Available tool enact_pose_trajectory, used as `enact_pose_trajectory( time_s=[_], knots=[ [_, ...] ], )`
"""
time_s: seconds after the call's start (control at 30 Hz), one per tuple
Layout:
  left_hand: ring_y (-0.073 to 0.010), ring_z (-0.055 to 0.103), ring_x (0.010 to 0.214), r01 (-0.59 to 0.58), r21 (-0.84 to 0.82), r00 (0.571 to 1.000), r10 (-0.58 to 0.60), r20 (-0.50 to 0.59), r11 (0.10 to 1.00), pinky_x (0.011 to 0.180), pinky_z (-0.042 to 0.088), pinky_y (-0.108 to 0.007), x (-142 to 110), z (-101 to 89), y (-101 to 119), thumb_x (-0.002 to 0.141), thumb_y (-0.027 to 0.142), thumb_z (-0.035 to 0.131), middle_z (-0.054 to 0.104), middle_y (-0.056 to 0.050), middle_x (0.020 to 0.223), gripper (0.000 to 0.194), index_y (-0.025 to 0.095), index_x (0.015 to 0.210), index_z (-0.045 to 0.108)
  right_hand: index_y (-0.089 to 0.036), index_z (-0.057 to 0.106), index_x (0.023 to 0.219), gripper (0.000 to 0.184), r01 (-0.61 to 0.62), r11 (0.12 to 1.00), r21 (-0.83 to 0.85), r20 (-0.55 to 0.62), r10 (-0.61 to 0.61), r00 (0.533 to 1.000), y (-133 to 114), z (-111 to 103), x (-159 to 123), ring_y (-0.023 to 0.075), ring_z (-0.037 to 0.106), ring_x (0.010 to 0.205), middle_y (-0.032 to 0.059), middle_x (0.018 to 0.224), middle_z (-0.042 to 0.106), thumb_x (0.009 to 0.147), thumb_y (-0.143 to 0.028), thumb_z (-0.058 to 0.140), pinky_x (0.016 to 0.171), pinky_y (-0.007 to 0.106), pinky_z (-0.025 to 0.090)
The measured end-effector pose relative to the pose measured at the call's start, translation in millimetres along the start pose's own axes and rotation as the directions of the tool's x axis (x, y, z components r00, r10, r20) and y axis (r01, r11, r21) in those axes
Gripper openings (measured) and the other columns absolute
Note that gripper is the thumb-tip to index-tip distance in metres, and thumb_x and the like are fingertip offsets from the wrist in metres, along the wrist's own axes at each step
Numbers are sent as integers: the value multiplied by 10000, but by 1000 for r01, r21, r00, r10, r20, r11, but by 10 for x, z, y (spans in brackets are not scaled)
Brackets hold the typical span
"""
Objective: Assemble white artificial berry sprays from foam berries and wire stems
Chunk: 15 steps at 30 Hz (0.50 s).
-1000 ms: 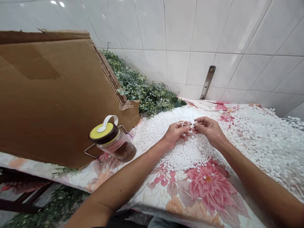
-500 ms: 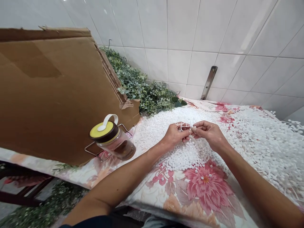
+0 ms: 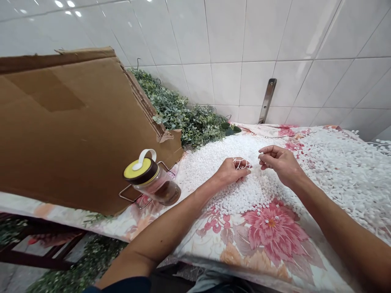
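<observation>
The left hand [image 3: 231, 171] was curled around a small white plastic beaded sprig [image 3: 242, 164], its thin stems splaying over the knuckles; the fingers hid its base, so its long axis could not be made out. The right hand [image 3: 281, 164] lay just beside it, fingers [image 3: 265, 151] half open and holding nothing, above a heap of white foam beads [image 3: 244, 191] on a pink floral cloth [image 3: 210, 260].

The left hand [image 3: 232, 171] sits low, back upward, its fingers curled under and drawn together. The right hand [image 3: 281, 165] is just beside it, raised slightly, fingers loosely bent, thumb near the forefinger, gripping nothing. The bare left forearm [image 3: 159, 232] and right forearm [image 3: 339, 232] angle inward from the lower corners.
</observation>
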<state>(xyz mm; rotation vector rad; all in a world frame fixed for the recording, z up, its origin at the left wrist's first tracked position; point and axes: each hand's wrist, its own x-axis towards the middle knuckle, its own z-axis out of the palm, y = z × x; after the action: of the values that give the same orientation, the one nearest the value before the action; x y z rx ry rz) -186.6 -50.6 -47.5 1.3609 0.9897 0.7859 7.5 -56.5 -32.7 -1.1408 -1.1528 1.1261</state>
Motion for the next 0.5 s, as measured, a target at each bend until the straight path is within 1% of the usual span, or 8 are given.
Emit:
enact_pose_trajectory(
  time_s=[0.07,0.13,0.23,0.3,0.33,0.4,0.5],
  knots=[
    [-71,493,484,-10,23,998,8,68,1000,455,369,-215,-13,-19,19,718,221,784,590,27,626,192,114,846,690,-176,730,858,341,24,1000,2,5,-24,1000,-20,30,-11,155,643,614,10,656,678,631,-357,910,537,282,569],
    [-71,487,488,-21,-20,996,23,85,1000,447,355,-214,-15,-38,32,706,262,802,579,29,625,219,122,823,682,-179,726,862,352,35,999,1,38,-35,999,-38,83,-32,161,650,621,10,659,681,632,-373,911,546,292,577],
    [-63,469,481,-30,-176,999,32,8,984,428,318,-211,8,-66,43,682,337,832,581,30,659,309,136,833,653,-177,718,855,367,6,1000,-30,101,-3,995,-45,152,-64,170,649,620,15,654,679,632,-395,911,540,306,582],
    [-56,457,474,-42,-233,998,33,-45,972,425,306,-210,35,-81,41,664,357,846,587,27,679,346,138,839,643,-175,716,854,374,-10,999,-44,83,13,996,-40,163,-69,172,648,621,15,648,676,626,-396,913,537,309,583],
    [-56,454,472,-46,-229,998,33,-61,972,426,308,-211,49,-85,34,657,355,849,583,28,675,349,138,840,645,-175,717,858,376,-9,999,-44,58,12,998,-36,158,-65,173,650,625,14,650,676,624,-393,914,543,310,585],
    [-68,464,472,-50,-169,996,36,-81,984,430,319,-217,78,-86,10,666,334,834,566,34,646,317,139,847,660,-177,720,863,374,3,999,-32,3,-3,1000,-32,134,-47,168,649,627,9,656,674,620,-385,913,556,312,591],
    [-85,499,501,-79,12,984,80,-156,997,473,364,-225,109,-81,-48,719,285,769,589,28,647,213,149,860,685,-181,718,860,347,21,1000,-19,-56,-22,998,-34,95,-19,159,647,628,4,670,676,626,-358,902,568,308,597]
  ],
)
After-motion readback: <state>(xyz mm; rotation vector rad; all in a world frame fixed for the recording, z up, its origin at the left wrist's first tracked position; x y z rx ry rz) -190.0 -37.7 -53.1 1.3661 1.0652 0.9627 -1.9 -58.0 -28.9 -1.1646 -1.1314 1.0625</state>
